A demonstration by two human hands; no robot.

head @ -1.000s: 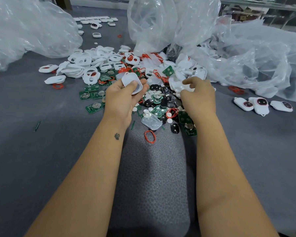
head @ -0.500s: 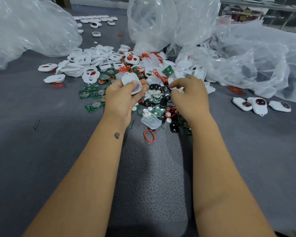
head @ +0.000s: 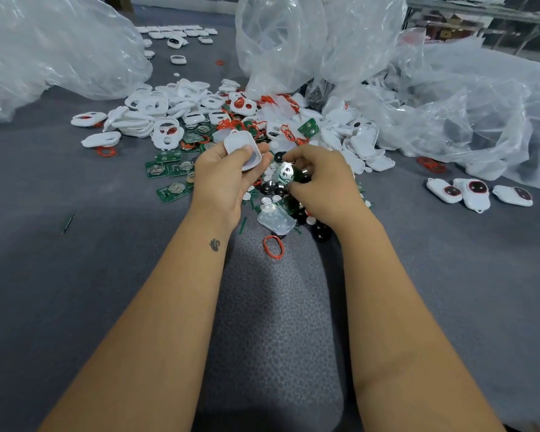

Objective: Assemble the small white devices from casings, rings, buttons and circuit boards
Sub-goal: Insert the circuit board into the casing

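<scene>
Above the parts pile, left hand (head: 228, 176) grips a white casing (head: 242, 148) (thumb on top); right hand (head: 321, 179) fingers pinch a circuit board (head: 283, 175).

Soft, even overhead light, fairly bright. Glare streaks the crumpled clear plastic bags (head: 309, 42) from ten to two o'clock. Wide-angle bending stretches the edges; a dim shadow pools at six o'clock.

Grey worktop (head: 75, 275): central heap of white casings (head: 156, 110), green circuit boards (head: 169, 169), red rings (head: 273, 247), black buttons (head: 320, 232); three assembled devices (head: 476, 193) at right; clear plastic bags (head: 293, 35) along the back
</scene>
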